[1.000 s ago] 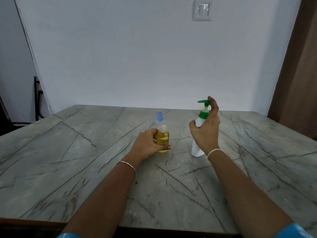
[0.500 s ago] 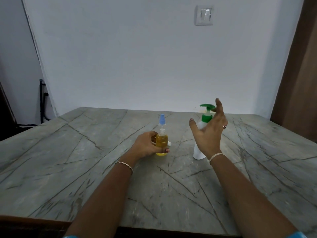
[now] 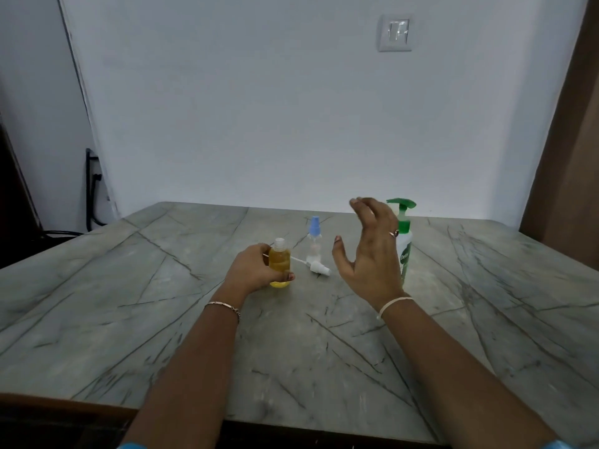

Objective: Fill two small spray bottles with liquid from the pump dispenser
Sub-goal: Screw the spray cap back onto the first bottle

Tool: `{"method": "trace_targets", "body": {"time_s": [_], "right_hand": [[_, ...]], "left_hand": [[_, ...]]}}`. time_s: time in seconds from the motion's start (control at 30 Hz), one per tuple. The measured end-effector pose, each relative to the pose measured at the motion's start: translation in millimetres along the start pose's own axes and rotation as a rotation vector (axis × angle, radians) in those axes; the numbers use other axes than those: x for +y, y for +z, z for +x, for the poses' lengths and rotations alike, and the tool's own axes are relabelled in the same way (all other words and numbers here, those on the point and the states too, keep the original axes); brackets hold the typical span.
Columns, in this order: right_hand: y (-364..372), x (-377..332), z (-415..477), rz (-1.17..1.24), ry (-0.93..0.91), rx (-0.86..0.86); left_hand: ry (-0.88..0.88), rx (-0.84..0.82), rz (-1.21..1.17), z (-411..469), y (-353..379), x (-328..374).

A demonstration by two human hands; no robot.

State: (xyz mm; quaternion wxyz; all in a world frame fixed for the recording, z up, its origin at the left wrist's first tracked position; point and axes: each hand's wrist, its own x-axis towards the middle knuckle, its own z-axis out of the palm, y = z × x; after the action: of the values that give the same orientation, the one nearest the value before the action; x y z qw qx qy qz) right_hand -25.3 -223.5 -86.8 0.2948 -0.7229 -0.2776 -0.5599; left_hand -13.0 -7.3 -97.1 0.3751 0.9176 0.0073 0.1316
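Observation:
My left hand (image 3: 252, 270) grips a small uncapped bottle (image 3: 280, 261) full of yellow liquid, standing on the table. Its white spray head (image 3: 318, 268) with a thin tube lies on the table just to the right. Behind that stands a second small clear bottle (image 3: 313, 241) with a blue spray cap, upright. My right hand (image 3: 369, 251) hovers open in the air, fingers loosely spread, just left of the white pump dispenser (image 3: 404, 244) with its green pump, and touches nothing.
The grey veined stone table (image 3: 162, 319) has a dark wooden front edge. A white wall with a light switch (image 3: 394, 32) rises behind it. A brown door or curtain (image 3: 564, 157) is at the right, dark cables (image 3: 92, 189) at the left.
My right hand has let go of the pump dispenser and drifted left, open in the air. My left hand has moved the yellow bottle slightly left, which uncovers the spray head on the table.

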Motion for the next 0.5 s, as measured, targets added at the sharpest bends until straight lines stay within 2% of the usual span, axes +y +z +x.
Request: {"method": "trace_targets", "body": {"time_s": [0.17,0.33,0.5], "right_hand": [[16,-4,-3,-0.060,0.142,-0.222],[35,9,-9,-0.077,0.340,-0.527],[46,18,-9,-0.048,0.507,-0.674]], "left_hand": [[-0.006,0.076,0.058,1,-1,-5],[-0.017,0.110,0.074,3,2,-2],[-0.015,0.125,0.059,3,2,-2]]}}
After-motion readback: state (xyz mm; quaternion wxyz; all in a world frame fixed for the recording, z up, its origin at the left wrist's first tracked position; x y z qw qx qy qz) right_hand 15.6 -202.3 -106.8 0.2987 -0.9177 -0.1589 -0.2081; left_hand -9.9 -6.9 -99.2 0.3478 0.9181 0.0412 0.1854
